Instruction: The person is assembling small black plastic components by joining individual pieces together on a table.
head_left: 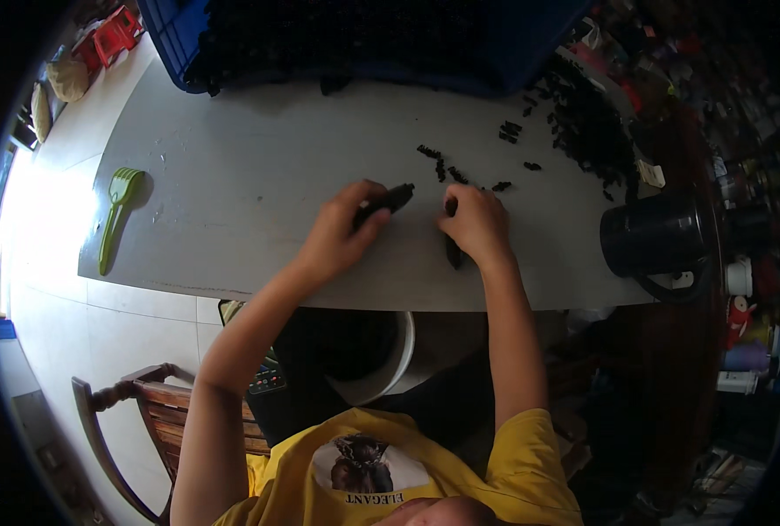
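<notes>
My left hand [348, 223] is closed around a small black elongated piece [397, 198], whose end sticks out past the fingers toward the right. Over the same grey tabletop, my right hand [477, 219] pinches another black elongated piece [453, 252], which hangs down below the fingers. A gap separates the two hands and their pieces. Just beyond the right hand lie several small knobbly black pieces [441, 168]. The exact kind of these black parts is too dark to make out.
A blue bin [172, 53] full of black parts stands at the far edge of the grey table [232, 158]. More black pieces [587, 131] are heaped at the far right, near a black mug-like container [653, 235]. A green fork-shaped tool [118, 215] lies left. Below is a white-rimmed bucket [404, 351].
</notes>
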### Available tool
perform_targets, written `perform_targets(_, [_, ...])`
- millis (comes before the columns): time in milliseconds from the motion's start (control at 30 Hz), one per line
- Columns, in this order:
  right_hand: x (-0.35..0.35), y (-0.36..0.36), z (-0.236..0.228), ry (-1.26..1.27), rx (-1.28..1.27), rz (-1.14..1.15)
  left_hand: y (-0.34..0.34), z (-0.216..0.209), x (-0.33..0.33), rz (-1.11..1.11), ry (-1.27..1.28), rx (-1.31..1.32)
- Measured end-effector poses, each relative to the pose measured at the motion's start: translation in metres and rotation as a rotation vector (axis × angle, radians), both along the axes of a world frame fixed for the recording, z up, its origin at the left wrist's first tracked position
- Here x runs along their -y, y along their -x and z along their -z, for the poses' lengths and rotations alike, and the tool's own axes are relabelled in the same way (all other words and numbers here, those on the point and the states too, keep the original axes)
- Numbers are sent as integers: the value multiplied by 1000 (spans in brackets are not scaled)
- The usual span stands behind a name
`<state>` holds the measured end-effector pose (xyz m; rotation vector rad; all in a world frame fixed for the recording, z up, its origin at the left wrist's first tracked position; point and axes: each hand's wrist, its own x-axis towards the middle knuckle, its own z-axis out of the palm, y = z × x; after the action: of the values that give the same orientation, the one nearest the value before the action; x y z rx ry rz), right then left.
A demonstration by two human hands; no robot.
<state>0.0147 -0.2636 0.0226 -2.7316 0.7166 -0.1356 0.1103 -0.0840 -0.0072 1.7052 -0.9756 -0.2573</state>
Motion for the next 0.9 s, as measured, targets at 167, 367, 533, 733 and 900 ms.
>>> perform_targets(167, [-5,23,1,-413,145,-61,26,-3,-15,64,47,-387])
perform_targets(367, [-35,48,7,-1304,460,50,40,-11,-22,84,91,-790])
perform_targets(533, [-52,53,0,-1392,424,54,43,-11,-24,106,77,-788])
perform_targets(733, [-68,52,0,-1364,515,17,46,-3,-23,95,54,-704])
perform_targets(900, [-72,44,-1,-992,484,-120,47,-5,-29,272,36,-457])
